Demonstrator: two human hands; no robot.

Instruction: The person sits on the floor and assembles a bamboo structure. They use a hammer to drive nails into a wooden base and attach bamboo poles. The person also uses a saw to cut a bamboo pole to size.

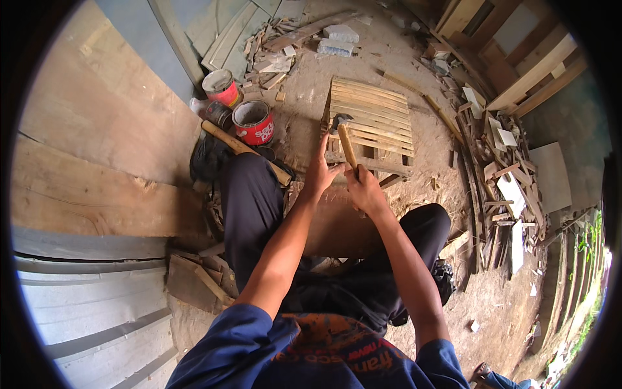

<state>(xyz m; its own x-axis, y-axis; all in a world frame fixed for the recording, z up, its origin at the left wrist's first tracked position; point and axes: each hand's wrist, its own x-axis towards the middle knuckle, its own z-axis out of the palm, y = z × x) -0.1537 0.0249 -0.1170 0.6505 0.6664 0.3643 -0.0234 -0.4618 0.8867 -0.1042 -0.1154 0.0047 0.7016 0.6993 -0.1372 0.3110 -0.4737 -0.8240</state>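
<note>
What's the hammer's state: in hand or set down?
In hand: the right hand is wrapped around the handle of the hammer. Whether the left hand touches it too, cannot tell.

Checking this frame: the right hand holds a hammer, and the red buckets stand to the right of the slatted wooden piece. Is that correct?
Not quite: the red buckets stand to the left of the slatted wooden piece, as the head view shows. The right hand does hold a hammer.

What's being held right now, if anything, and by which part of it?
The right hand holds the hammer by the lower part of its wooden handle. Whether the left hand grips anything cannot be told.
</note>
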